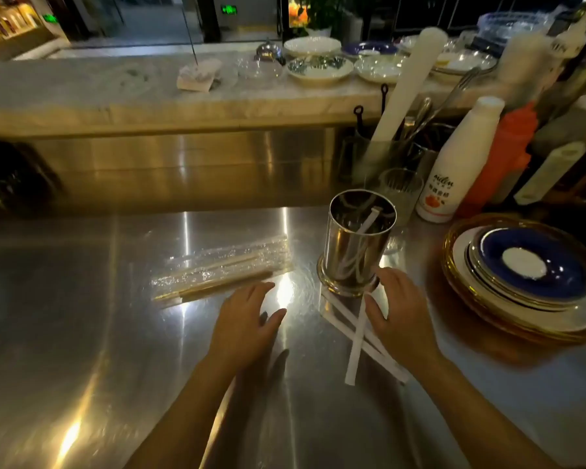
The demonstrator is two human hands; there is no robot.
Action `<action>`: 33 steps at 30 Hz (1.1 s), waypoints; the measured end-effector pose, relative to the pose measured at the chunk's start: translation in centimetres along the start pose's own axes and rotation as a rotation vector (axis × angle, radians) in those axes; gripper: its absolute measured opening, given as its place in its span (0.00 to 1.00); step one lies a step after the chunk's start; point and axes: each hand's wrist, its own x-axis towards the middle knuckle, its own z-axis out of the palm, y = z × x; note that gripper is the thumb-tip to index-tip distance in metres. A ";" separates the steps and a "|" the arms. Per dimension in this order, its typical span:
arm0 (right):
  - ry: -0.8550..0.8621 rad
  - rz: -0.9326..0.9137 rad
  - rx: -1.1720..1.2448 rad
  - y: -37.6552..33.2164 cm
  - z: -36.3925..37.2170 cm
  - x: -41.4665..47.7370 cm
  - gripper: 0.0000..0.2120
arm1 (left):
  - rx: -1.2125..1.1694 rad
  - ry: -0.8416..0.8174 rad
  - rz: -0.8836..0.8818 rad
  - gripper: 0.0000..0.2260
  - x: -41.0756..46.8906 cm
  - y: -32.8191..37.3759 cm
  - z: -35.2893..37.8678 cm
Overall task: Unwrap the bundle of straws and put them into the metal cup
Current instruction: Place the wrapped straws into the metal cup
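Straws in white paper sleeves (359,328) lie crossed on steel counter (82,316) just before shiny metal cup (356,245), one straw inside it. Right hand (398,316) open beside them, left hand (247,316) open, empty. Clear plastic wrapper (217,269) left of cup.

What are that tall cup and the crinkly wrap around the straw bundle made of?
The cup looks like polished metal, probably stainless steel: its wall mirrors the white straws lying beside it. The wrap looks like thin clear plastic film: it glints, wrinkles and shows the sticks inside.
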 end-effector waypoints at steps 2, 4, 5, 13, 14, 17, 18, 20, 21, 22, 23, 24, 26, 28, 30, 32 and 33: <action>-0.041 0.075 0.001 0.4 0.6 -0.5 0.13 | 0.013 -0.004 -0.009 0.21 -0.1 -0.4 0.8; -0.134 0.175 -0.023 1.0 1.3 -1.4 0.11 | 0.038 -0.043 -0.035 0.22 -0.4 -0.9 1.6; -0.169 0.220 -0.042 1.4 1.8 -1.7 0.09 | 0.050 -0.062 -0.046 0.23 -0.5 -1.2 2.1; -0.388 0.493 -0.156 3.2 4.2 -2.1 0.14 | 0.261 -0.052 0.016 0.29 -1.9 -3.1 4.8; -0.395 0.513 -0.169 3.1 4.3 -2.0 0.15 | 0.268 -0.047 0.019 0.29 -1.9 -3.1 4.9; -0.441 0.573 -0.182 3.1 4.6 -1.3 0.14 | 0.272 -0.034 0.032 0.28 -1.8 -3.3 5.0; -0.459 0.599 -0.157 3.1 4.6 -1.0 0.13 | 0.278 -0.036 0.037 0.28 -1.7 -3.3 4.9; -0.504 0.630 -0.106 3.0 4.7 -0.6 0.11 | 0.283 -0.039 0.037 0.28 -1.7 -3.4 4.9; -0.525 0.631 -0.088 3.0 4.6 -0.4 0.09 | 0.277 -0.042 0.037 0.28 -1.8 -3.4 4.9; -0.532 0.622 -0.075 2.8 4.4 -0.2 0.07 | 0.269 -0.042 0.036 0.28 -1.8 -3.4 4.9; -0.530 0.608 -0.060 2.6 4.2 -0.1 0.06 | 0.264 -0.041 0.035 0.28 -1.8 -3.4 4.9; -0.521 0.590 -0.042 2.3 3.9 0.1 0.06 | 0.266 -0.044 0.030 0.29 -1.7 -3.4 4.9; -0.512 0.548 0.003 1.4 2.9 0.5 0.06 | 0.279 -0.049 0.025 0.29 -1.7 -3.3 4.9; -0.520 0.471 0.050 0.0 1.4 1.3 0.06 | 0.290 -0.045 0.028 0.28 -1.7 -3.4 5.0; -0.507 0.379 0.105 -1.8 -0.5 2.5 0.08 | 0.307 -0.050 0.033 0.28 -1.7 -3.6 5.1; -0.447 0.291 0.176 -3.7 -2.7 3.9 0.10 | 0.320 -0.051 0.034 0.28 -1.7 -3.7 5.2; -0.402 0.249 0.212 -4.5 -3.7 4.7 0.10 | 0.318 -0.050 0.032 0.28 -1.6 -3.7 5.2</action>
